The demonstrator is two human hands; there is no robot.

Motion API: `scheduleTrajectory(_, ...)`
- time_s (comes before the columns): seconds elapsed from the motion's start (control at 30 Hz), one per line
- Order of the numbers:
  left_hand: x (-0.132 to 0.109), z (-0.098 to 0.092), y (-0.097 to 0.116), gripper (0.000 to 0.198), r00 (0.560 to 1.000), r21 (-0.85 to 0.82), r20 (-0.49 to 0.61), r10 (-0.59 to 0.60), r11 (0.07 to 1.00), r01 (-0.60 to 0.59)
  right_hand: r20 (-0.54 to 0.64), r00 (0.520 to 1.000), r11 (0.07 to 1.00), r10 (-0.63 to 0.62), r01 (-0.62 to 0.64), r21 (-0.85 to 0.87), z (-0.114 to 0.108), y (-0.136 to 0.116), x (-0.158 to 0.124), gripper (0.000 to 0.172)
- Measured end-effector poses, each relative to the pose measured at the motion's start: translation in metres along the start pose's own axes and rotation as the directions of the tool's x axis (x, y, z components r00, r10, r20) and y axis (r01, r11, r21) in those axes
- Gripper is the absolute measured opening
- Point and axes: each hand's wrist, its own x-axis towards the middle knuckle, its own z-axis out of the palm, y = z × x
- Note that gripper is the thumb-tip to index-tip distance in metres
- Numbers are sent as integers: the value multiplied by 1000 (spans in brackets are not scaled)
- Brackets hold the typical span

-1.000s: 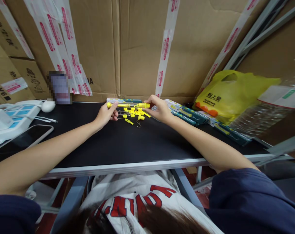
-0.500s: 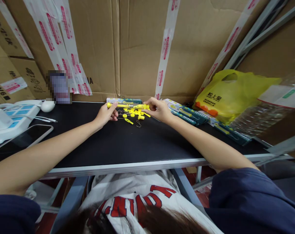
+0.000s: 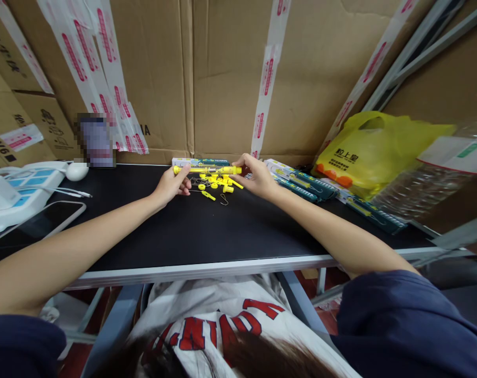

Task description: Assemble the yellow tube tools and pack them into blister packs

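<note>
— What could go wrong?
— I hold the yellow tube level, just above the table near its far edge. If it tips, anything loose could drop among the small yellow parts.
— And your grip?
— My left hand pinches one end, my right hand the other, fingers closed.

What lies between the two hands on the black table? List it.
In the head view, between the left hand and right hand: a yellow tube gripped at both ends, and beneath it loose small yellow parts and wire hooks.
</note>
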Motion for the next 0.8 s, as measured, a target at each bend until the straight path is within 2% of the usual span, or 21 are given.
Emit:
scheduleTrajectory(0.2, 0, 1, 0, 36, 1000, -4, 5, -16, 1000, 16, 17, 997, 997, 76, -77, 14, 1, -1, -2, 37)
scheduleTrajectory(0.8, 0, -1, 0, 31, 999, -14, 19, -32, 999, 32, 62, 994, 995, 86, -89, 48, 1, -5, -2, 36)
